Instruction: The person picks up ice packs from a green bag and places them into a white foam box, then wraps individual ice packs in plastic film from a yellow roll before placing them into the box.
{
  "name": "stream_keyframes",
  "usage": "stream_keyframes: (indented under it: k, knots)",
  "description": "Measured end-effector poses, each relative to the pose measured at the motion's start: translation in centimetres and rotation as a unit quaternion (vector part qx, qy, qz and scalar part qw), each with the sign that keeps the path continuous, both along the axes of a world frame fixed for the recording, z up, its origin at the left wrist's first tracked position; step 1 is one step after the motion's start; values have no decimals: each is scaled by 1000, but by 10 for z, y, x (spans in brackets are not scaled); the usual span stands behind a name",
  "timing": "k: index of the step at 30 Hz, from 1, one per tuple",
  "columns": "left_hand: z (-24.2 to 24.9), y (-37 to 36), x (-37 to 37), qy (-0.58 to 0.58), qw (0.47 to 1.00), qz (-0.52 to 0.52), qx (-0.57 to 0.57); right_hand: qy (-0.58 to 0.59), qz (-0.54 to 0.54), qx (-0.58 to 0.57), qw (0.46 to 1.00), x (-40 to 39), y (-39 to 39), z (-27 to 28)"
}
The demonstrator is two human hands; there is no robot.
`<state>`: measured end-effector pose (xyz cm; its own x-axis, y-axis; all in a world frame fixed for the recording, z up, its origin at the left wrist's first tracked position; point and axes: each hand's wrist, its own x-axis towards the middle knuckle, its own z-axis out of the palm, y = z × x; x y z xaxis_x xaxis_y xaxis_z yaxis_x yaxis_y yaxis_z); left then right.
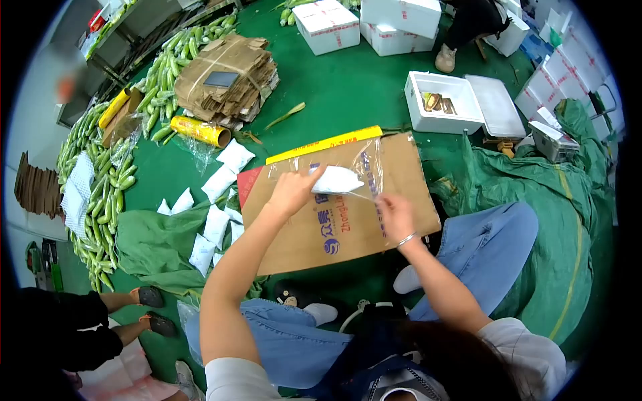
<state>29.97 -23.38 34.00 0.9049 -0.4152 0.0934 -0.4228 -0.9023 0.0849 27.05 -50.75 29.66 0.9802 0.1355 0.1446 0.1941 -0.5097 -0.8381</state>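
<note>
A small white packet (338, 180) lies over the printed brown cardboard (301, 240) in front of me, with clear plastic film around it. My left hand (293, 190) is closed at the packet's left end, its index finger reaching along the edge; the fingertips' grip is partly hidden. At the packet's right, my right hand (397, 217) pinches an edge of the clear film (378, 167), which stretches between hand and packet. A yellow film box or roll (324, 145) runs along the cardboard's far edge. More white packets (216, 226) lie to the left on green cloth.
Corn cobs (103, 207) are heaped along the left. Stacked flattened cardboard (224, 80) bears a dark flat object. An open foam box (443, 102) stands at right; closed foam boxes (326, 27) are behind. Green sacking (528, 180) spreads at right. Other people's legs show at lower left and upper right.
</note>
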Motion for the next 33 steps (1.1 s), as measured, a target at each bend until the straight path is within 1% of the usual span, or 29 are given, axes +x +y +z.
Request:
stream_keyframes:
  k: [1,3,4,5,7,8,9,10,11,12,13,14,17,18,19,20,21,22,23,24,25,26,27,28,29,30,31,32,33]
  knots:
    - [4,-1,2,-6,1000,-1,-2,59,-40,109,992,14,-9,21]
    - [12,-12,-8,28,997,38,-59,86,-23,83,993,53,-15,64]
    - [38,-27,-13,63,995,64,-34,139,-5,124,982,74,-12,79]
    - [52,-36,-18,65,996,61,-32,188,16,166,968,94,-5,91]
    - [68,-46,-29,124,989,74,-34,211,37,180,960,111,17,104]
    - [70,-46,-36,128,988,80,-32,123,79,57,988,106,27,99]
    - [72,-43,-43,189,980,42,-53,32,120,-66,990,97,37,99]
    - [73,-40,-52,251,965,4,-75,7,184,-139,973,70,39,93]
    - [74,-40,-60,259,963,9,-74,8,210,-162,964,34,35,100]
    - [74,-41,-66,400,909,26,-118,-24,268,-185,945,3,27,89]
    - [72,-43,-70,527,833,41,-162,26,313,-146,938,-30,12,102]
    - [64,-44,-75,529,831,43,-166,-28,380,-148,913,-54,-4,96]
    - [8,-47,-86,600,775,51,-193,-113,427,-284,851,-85,-28,70]
    - [-19,-44,-84,613,764,24,-199,-106,429,-282,851,-88,-31,57]
    - [-27,-45,-88,617,761,27,-199,-118,418,-326,840,-89,-29,43]
    - [-32,-47,-89,623,744,57,-235,-134,405,-368,826,-87,-25,35]
    - [-31,-49,-87,625,727,86,-270,-137,406,-364,827,-81,-23,34]
    - [-30,-51,-81,579,800,104,-121,-90,439,-343,826,-70,-21,34]
    - [-16,-54,-76,577,801,104,-120,-41,469,-323,821,-58,-19,34]
    - [6,-62,-77,416,902,110,-39,-34,477,-326,816,-51,-15,24]
    - [26,-70,-81,241,963,112,42,-10,488,-318,813,-38,-9,37]
    - [43,-74,-82,245,962,111,39,109,536,-358,757,-18,7,55]
    - [60,-75,-80,139,982,120,-28,221,571,-390,688,8,21,67]
    - [68,-73,-77,31,987,127,-94,231,615,-289,696,33,23,25]
    - [61,-73,-82,30,987,126,-92,229,615,-287,698,56,25,18]
    - [49,-77,-92,65,988,104,-92,364,619,-151,679,79,30,16]
    - [38,-79,-95,97,988,84,-91,484,603,-11,634,94,35,13]
    - [40,-81,-91,22,995,87,-43,479,606,-12,635,98,43,11]
    - [28,-75,-84,19,995,90,-42,482,544,65,684,98,51,9]
